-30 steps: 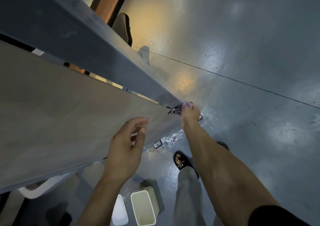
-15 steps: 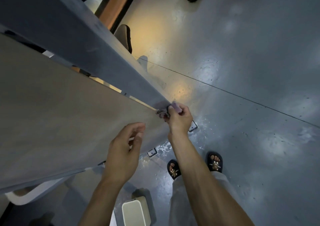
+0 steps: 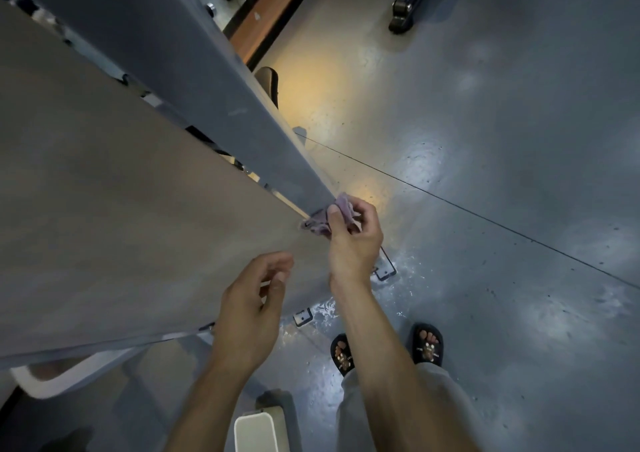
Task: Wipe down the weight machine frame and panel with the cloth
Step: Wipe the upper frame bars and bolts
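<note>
Cloth [image 3: 329, 218]: small, purple, soft and limp, light; judged best bunched in the fingers. Location: right hand [image 3: 353, 240], pinched by thumb and fingers against the frame [image 3: 207, 71], panel [image 3: 121, 192] at nine o'clock. Left hand [image 3: 252, 309]: loosely curled, holding nothing.

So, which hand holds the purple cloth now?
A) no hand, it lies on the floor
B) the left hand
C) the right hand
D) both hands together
C: the right hand pinches the cloth against the machine frame, while the left hand hangs beside it, holding nothing.
</note>
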A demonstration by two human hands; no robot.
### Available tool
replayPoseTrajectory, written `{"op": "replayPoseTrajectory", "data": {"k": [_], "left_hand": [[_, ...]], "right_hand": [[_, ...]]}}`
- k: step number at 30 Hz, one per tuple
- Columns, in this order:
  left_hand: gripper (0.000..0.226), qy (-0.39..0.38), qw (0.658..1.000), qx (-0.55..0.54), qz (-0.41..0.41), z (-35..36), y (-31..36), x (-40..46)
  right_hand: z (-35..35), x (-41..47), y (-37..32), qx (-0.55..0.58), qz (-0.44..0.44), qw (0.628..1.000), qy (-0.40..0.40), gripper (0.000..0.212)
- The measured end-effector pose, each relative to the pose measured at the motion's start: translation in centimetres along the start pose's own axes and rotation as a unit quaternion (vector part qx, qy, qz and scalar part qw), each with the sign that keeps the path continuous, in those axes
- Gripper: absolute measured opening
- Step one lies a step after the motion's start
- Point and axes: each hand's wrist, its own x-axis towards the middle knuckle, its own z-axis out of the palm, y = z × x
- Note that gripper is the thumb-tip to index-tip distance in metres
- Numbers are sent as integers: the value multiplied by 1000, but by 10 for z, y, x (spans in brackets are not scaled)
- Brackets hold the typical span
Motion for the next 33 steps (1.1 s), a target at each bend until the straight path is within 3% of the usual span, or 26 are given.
{"op": "replayPoseTrajectory", "data": {"k": [3,9,11,15,20,27,33], "left_hand": [[24,8,1000,-7,4,-2,6,-4],[28,16,999,-28,8,-3,13,-6],[28,23,999,-35,10,-4,14,-7],[26,24,999,-39,20,-10,24,-10],[31,32,998,-44,36,-22,38,-7],[30,58,995,-61,53,-39,60,-10],[32,73,991,-83,73,-53,77,-11]], "right_hand": [[0,-3,-3,-2,41,998,44,17],[11,-24,-39,27,-36,996,-71,42],[6,-26,-37,14,-37,998,-56,45],[8,-31,-41,-6,-12,1000,-16,38],[34,-58,-76,13,-99,989,-112,33],[35,-68,-86,-54,-138,986,-82,31],[66,-87,-128,-8,-206,967,-151,26]]}}
